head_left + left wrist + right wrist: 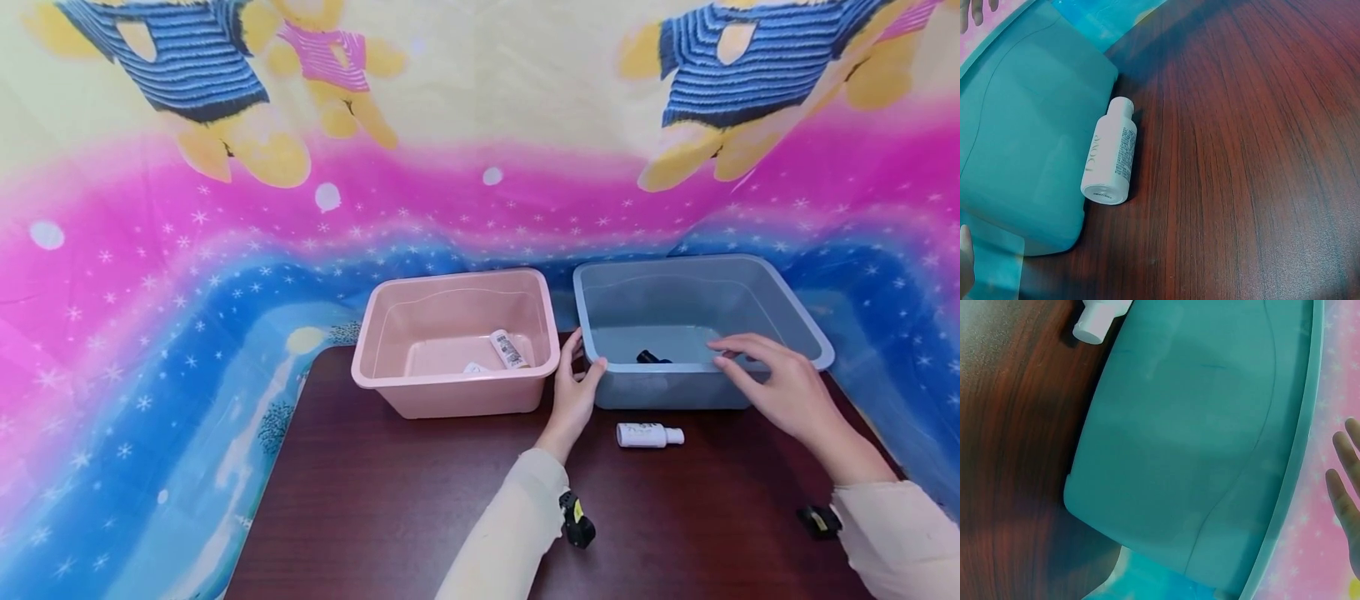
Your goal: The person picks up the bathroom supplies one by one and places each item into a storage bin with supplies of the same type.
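My left hand (573, 396) rests against the left front corner of the grey-blue bin (663, 387), fingers along its side and thumb at the front rim. Over that bin's front rim, toward the right, is my right hand (783, 387), its fingers loosely bent with nothing between them. A black object (652, 357) lies inside the bin, partly hidden by the rim. On the table just before the bin, a small white bottle (641, 435) lies on its side, cap to the right. The left wrist view shows "Dove" on this bottle (1110, 156).
Left of the grey-blue bin stands a pink bin (457, 398). Inside it are a white bottle (508, 348) and another white item (474, 367), mostly hidden by the front wall. Both bins stand at the back of the dark wooden table (420, 500), before a printed cloth (480, 200).
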The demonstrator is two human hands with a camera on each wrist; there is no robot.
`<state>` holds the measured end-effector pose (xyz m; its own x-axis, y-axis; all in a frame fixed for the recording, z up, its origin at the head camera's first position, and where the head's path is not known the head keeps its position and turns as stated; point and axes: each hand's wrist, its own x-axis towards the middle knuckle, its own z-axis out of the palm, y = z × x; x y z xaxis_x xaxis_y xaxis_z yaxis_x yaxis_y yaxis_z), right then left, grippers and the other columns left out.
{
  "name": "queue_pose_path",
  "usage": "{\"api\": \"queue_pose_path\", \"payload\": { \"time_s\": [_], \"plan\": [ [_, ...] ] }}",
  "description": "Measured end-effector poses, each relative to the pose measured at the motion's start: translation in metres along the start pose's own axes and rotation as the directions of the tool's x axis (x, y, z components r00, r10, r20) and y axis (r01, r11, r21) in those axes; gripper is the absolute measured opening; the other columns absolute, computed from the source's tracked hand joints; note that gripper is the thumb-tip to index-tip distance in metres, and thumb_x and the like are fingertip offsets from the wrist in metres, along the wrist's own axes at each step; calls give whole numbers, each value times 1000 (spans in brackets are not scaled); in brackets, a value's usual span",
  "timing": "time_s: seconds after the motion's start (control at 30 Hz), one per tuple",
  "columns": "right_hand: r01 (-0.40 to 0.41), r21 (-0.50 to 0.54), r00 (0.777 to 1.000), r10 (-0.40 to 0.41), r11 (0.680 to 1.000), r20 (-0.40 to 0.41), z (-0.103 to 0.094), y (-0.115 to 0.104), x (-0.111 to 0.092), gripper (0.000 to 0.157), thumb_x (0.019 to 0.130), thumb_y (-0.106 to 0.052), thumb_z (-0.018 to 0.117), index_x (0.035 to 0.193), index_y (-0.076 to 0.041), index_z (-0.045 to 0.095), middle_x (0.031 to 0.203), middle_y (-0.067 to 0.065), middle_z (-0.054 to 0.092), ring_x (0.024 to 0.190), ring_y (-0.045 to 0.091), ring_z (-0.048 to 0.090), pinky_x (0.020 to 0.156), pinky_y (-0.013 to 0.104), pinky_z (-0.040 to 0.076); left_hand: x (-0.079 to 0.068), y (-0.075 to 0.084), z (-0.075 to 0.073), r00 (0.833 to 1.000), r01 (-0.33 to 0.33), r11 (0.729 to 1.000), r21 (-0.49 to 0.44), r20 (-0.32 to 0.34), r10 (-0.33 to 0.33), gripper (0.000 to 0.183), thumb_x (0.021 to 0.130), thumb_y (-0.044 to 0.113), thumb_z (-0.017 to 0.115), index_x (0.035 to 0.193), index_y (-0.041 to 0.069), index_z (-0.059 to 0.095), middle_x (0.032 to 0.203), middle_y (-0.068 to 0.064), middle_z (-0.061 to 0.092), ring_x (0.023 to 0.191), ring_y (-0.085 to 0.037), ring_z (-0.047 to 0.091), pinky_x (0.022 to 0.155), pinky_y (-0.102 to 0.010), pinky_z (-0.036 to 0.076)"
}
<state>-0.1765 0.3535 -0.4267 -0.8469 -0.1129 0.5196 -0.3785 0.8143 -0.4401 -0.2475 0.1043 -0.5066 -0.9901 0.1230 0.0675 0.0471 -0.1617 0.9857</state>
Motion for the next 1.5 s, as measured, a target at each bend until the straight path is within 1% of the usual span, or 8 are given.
{"api": "queue_pose_path", "payload": {
  "time_s": [0.2,0.37,0.53,0.63,0.83,0.97,1.2,1.5],
  "plan": [
    [-1,22,1000,1,1000,-22,-1,-2,-7,34,87,-4,74,118,-19,73,113,-1,65,102,-16,47,85,1,32,0,-1,0,1000,-1,1000,6,2,1,57,98,25,62,150,31,40,140,12,47,127,-9,42,100,-39,40],
    [-5,29,999,6,1000,-31,0,-3,-12,31,88,-6,74,116,-18,74,111,1,66,105,-20,43,87,-1,28,1,-1,0,1000,-20,1000,6,2,20,57,98,24,62,151,29,40,142,6,47,127,-13,42,100,-42,40],
    [-6,17,999,7,1000,-34,2,-2,-18,29,87,-6,74,114,-18,74,110,5,67,105,-22,41,88,-3,24,0,-1,-1,1000,-10,1000,8,4,10,57,98,25,62,150,30,40,142,9,47,127,-12,42,99,-37,40],
    [-9,18,1000,9,1000,-26,4,-1,-22,29,87,-6,75,114,-18,74,110,4,66,106,-22,40,89,-3,23,0,-1,-1,1000,-17,1000,11,6,17,57,98,24,62,151,29,40,142,7,46,127,-13,42,98,-37,40],
    [-2,34,1000,3,999,-31,8,1,-30,32,85,-1,75,113,-17,74,110,2,65,109,-22,40,91,-2,24,0,-1,-1,1000,-29,1000,0,10,29,57,99,23,61,151,27,40,144,4,45,129,-16,41,99,-41,39],
    [-12,49,999,13,999,-31,11,2,-36,34,84,0,76,112,-19,74,111,2,65,111,-21,40,91,-2,24,1,-3,-1,1000,-29,1000,0,6,29,57,98,23,61,151,29,40,143,7,46,128,-14,41,99,-40,39],
    [-2,70,999,5,998,-42,19,6,-44,34,82,2,77,110,-16,75,109,-3,65,108,-19,44,91,-1,26,1,-2,0,1000,-15,1000,11,-18,15,56,97,20,62,149,32,42,138,14,48,125,-8,43,97,-35,41],
    [-8,87,999,12,996,-42,26,8,-49,37,81,5,76,109,-18,75,106,-2,66,106,-18,46,91,0,27,1,-3,0,1000,-13,1000,13,-17,13,56,98,19,62,148,33,42,138,15,47,125,-8,43,97,-35,40]
  ]
}}
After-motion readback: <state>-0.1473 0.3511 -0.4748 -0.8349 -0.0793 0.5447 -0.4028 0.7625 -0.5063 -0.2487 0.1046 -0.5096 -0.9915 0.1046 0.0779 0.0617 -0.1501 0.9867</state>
